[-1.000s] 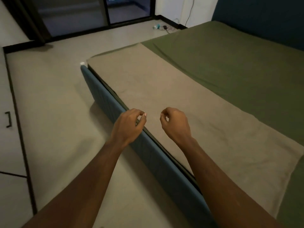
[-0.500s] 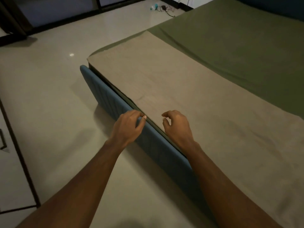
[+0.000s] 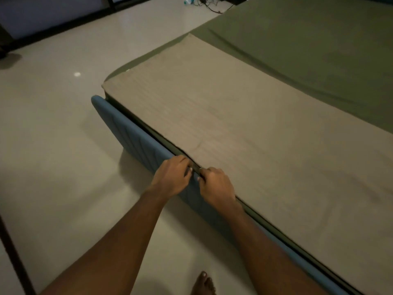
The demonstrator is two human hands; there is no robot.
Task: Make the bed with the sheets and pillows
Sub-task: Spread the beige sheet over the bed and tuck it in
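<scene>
Dim bedroom, pale tile floor [image 3: 63,124], bed running diagonally with a blue padded side rail [image 3: 131,133] on the near side. Olive-green sheet [image 3: 308,50] covers the mattress. Tan sheet [image 3: 244,128] lies flat on top along the near half, its long edge right at the gap between rail and mattress. No pillows in view. Both hands meet at that gap, nearly touching each other. Left hand [image 3: 172,177]: fingers curled tight over the rail top, tips pinching fabric at the gap. Right hand [image 3: 217,188]: thumb and fingers closed on the edge just beside it. Looks like the tan sheet's edge in both grips, but blur and low light make the layer hard to confirm; a dark strip shows between the hands. Step reads as tucking the near edge. To do it well: hold the hem taut between the hands, push down into the gap rather than pulling outward, then work along the rail in short sections so the top lies flat. Check the far corner by the rail's end, where olive shows past the tan edge. Bare foot [image 3: 203,284] is near the rail base; cables [image 3: 208,5] on the floor are well away.
</scene>
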